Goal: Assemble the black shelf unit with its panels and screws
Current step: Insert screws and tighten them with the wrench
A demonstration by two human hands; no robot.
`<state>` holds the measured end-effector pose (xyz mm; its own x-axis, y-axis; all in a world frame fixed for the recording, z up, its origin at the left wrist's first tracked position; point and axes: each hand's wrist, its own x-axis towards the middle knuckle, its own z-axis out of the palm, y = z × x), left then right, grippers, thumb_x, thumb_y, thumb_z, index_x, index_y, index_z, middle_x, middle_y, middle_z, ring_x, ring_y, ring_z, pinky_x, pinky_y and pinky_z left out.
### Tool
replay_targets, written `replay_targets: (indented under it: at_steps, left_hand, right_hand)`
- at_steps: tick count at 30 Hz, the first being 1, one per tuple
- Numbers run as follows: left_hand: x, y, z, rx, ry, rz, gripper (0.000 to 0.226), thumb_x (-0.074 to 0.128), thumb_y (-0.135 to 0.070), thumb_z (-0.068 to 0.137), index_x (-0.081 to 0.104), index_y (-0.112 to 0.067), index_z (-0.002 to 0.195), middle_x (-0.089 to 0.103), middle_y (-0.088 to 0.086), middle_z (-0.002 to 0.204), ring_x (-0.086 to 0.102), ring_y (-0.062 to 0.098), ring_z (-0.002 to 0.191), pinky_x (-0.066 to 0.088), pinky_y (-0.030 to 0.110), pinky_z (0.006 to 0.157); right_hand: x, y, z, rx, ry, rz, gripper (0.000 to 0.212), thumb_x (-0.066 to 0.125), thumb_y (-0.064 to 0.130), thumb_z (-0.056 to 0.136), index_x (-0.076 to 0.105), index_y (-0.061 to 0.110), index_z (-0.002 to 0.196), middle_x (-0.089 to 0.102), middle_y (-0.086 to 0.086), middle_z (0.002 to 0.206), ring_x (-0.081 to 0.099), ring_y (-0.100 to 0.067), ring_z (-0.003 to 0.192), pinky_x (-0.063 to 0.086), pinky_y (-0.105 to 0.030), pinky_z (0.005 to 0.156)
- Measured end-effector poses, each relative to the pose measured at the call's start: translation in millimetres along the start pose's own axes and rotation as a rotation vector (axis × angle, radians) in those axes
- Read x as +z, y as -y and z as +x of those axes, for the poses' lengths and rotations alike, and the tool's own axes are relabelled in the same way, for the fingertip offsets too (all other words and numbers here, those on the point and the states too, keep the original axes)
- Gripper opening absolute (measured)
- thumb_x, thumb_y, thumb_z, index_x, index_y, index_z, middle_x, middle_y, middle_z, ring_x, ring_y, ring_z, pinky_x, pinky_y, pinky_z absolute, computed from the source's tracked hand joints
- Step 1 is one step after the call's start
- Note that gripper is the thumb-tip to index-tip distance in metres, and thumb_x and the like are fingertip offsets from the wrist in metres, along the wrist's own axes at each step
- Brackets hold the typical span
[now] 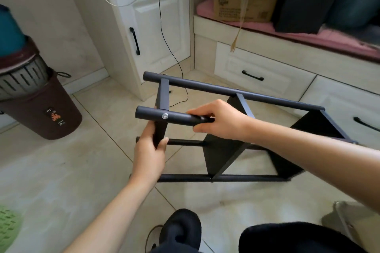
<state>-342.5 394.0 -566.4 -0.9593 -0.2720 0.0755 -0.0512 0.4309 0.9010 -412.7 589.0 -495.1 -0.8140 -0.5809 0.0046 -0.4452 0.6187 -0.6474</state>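
Head view: I see my left hand (149, 151) clenched round the end panel (162, 104) of the black shelf unit (224, 148), which lies on its side on the tiled floor (72, 170). My right hand (220, 119) grasps the near tube (174, 116), just beside its silver screw (165, 116).

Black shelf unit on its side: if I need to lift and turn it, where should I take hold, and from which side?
Probably by the two upper round poles, from above. The far pole is bare between the panels, and the near pole is already held by the right hand. The left hand grips the end panel, whose thin edge looks a poorer hold.
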Motion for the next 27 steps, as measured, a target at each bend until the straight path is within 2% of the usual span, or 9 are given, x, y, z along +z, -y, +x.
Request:
replay_targets:
  at_steps: [2, 5, 8, 10, 13, 14, 17, 22, 27]
  left_hand:
    - [-7, -30, 2, 0.090, -0.021, 0.017, 0.057, 0.059, -0.008, 0.099, 0.043, -0.036, 0.146, 0.054, -0.020, 0.124, 0.046, 0.002, 0.121, 0.037, 0.029, 0.102]
    - [-14, -74, 5, 0.209, -0.066, 0.054, 0.057, 0.058, -0.006, 0.099, 0.045, -0.031, 0.148, 0.061, -0.007, 0.133, 0.054, 0.015, 0.127, 0.043, 0.040, 0.109]
    - [-16, -113, 6, 0.317, -0.052, 0.077, 0.059, 0.056, -0.004, 0.099, 0.044, -0.031, 0.150, 0.060, -0.005, 0.137, 0.051, 0.017, 0.132, 0.041, 0.047, 0.113]
    - [-15, -134, 4, 0.385, -0.044, 0.111, 0.060, 0.055, -0.002, 0.099, 0.043, -0.030, 0.151, 0.057, -0.007, 0.141, 0.046, 0.016, 0.138, 0.038, 0.046, 0.116]
    - [-8, -167, 0, 0.529, -0.055, 0.211, 0.060, 0.054, -0.002, 0.099, 0.040, -0.026, 0.153, 0.049, -0.004, 0.151, 0.040, 0.018, 0.144, 0.028, 0.037, 0.119]
    - [-4, -179, -1, 0.581, -0.060, 0.270, 0.061, 0.054, -0.002, 0.099, 0.039, -0.023, 0.153, 0.048, -0.001, 0.153, 0.040, 0.021, 0.144, 0.028, 0.039, 0.119]
    - [12, -216, -4, 0.687, -0.044, 0.422, 0.064, 0.053, 0.002, 0.098, 0.035, -0.022, 0.155, 0.043, 0.003, 0.157, 0.037, 0.028, 0.146, 0.033, 0.054, 0.118]
    - [50, -259, -15, 0.843, 0.019, 0.597, 0.062, 0.046, -0.002, 0.102, 0.032, -0.028, 0.156, 0.037, -0.001, 0.160, 0.035, 0.030, 0.147, 0.032, 0.057, 0.116]
    - [85, -275, -32, 0.960, 0.078, 0.662, 0.067, 0.051, 0.003, 0.099, 0.032, -0.027, 0.156, 0.036, 0.000, 0.160, 0.035, 0.035, 0.146, 0.031, 0.059, 0.116]
  right_hand:
    - [-19, 7, -3, -0.024, -0.063, 0.030, 0.039, 0.071, 0.019, 0.089, 0.066, 0.025, 0.127, 0.071, 0.007, 0.106, 0.062, -0.004, 0.096, 0.048, -0.019, 0.088]
    - [-46, 16, -12, -0.032, -0.182, 0.091, 0.043, 0.074, 0.019, 0.087, 0.065, 0.026, 0.128, 0.070, 0.011, 0.105, 0.061, 0.004, 0.097, 0.046, -0.004, 0.077]
    - [-67, 21, -24, -0.055, -0.273, 0.130, 0.043, 0.073, 0.018, 0.087, 0.064, 0.027, 0.128, 0.070, 0.015, 0.098, 0.060, 0.007, 0.094, 0.040, 0.003, 0.077]
    - [-79, 22, -37, -0.054, -0.334, 0.202, 0.041, 0.074, 0.017, 0.087, 0.065, 0.033, 0.123, 0.070, 0.018, 0.090, 0.061, 0.008, 0.092, 0.041, 0.003, 0.075]
    - [-95, 21, -60, -0.084, -0.438, 0.361, 0.038, 0.074, 0.016, 0.086, 0.065, 0.046, 0.108, 0.071, 0.018, 0.093, 0.066, 0.001, 0.089, 0.049, -0.006, 0.074]
    - [-99, 19, -68, -0.093, -0.482, 0.419, 0.037, 0.074, 0.016, 0.086, 0.065, 0.046, 0.106, 0.072, 0.016, 0.092, 0.067, -0.001, 0.086, 0.050, -0.008, 0.073]
    - [-108, 11, -91, -0.054, -0.630, 0.558, 0.029, 0.077, 0.021, 0.084, 0.072, 0.036, 0.109, 0.075, 0.008, 0.087, 0.068, -0.007, 0.079, 0.053, -0.015, 0.072]
    - [-112, -15, -136, 0.020, -0.767, 0.738, 0.017, 0.079, 0.026, 0.082, 0.079, 0.028, 0.099, 0.073, -0.008, 0.089, 0.069, -0.014, 0.081, 0.055, -0.021, 0.075]
    - [-114, -25, -182, 0.077, -0.800, 0.821, 0.023, 0.080, 0.031, 0.079, 0.078, 0.033, 0.101, 0.076, -0.003, 0.096, 0.071, -0.013, 0.086, 0.054, -0.018, 0.076]
